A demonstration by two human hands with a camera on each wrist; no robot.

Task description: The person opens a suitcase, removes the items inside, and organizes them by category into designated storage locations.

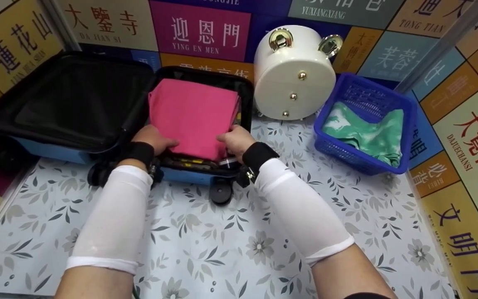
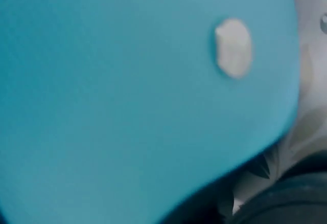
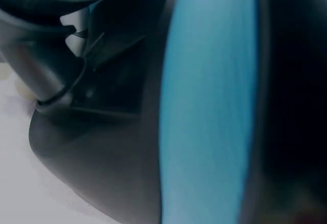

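A folded pink cloth point(image 1: 193, 118) lies in the right half of an open blue suitcase point(image 1: 189, 176), over other packed items of which only yellow and dark bits show at the front. My left hand point(image 1: 154, 138) holds the cloth's front left side, thumb on top and the other fingers mostly hidden. At the front right edge, my right hand point(image 1: 237, 140) pinches the cloth between thumb and fingers. Both wrist views miss the hands: the left shows the blue shell point(image 2: 143, 91) close up, the right a black wheel housing point(image 3: 102, 147) beside a blue strip of shell.
The suitcase's other half point(image 1: 73, 104), with a black lining, lies open at left. A white drum-shaped case point(image 1: 295, 85) with gold knobs stands behind at right. Beside it, a blue basket point(image 1: 324, 139) contains a green and white cloth point(image 1: 363, 128). Printed panels wall in the floral surface.
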